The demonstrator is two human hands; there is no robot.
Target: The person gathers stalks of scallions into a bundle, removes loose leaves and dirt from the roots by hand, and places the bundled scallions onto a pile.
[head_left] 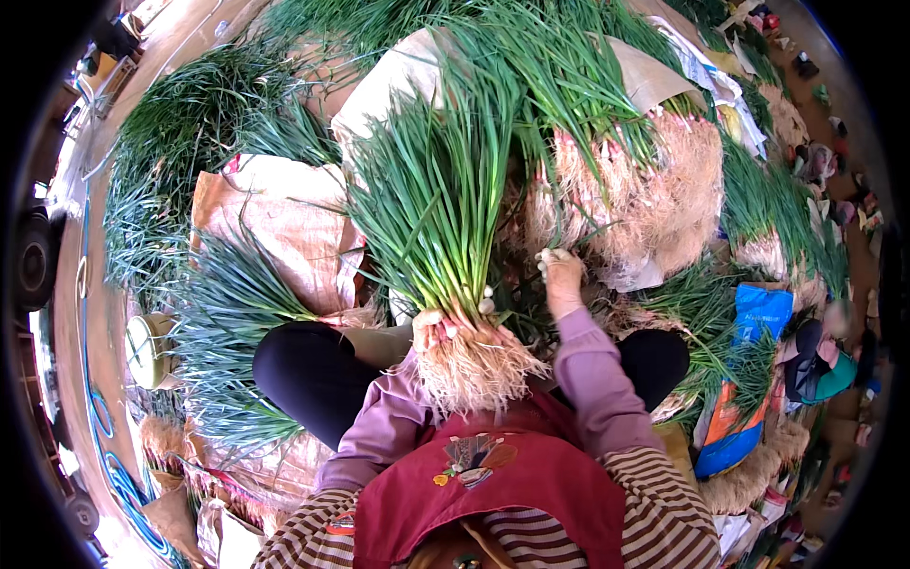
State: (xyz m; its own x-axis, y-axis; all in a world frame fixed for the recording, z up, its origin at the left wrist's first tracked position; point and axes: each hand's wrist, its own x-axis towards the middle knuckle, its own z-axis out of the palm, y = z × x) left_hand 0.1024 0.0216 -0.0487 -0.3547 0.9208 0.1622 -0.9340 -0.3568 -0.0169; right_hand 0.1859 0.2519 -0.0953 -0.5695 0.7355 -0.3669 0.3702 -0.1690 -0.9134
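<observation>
A thick bunch of spring onions (445, 228), with long green leaves and pale stringy roots, stands over my lap with its roots toward me. My left hand (428, 322) is wrapped round it just above the roots, its fingers partly hidden by stems. To the right of the bunch, apart from it, is my right hand (563, 273), fingers curled together and pale coverings on the fingertips. Whatever it may hold is too small to make out. Beyond that hand lies a large pile of spring onions (645, 190), roots facing me, partly under a tan sheet (654, 76).
More leafy heaps (227, 332) lie at my left beside a tan woven sack (284, 228). A pale bucket (150, 351) and a blue hose (123, 484) are farther left. At right are a blue and orange bag (744, 379) and another person (815, 365).
</observation>
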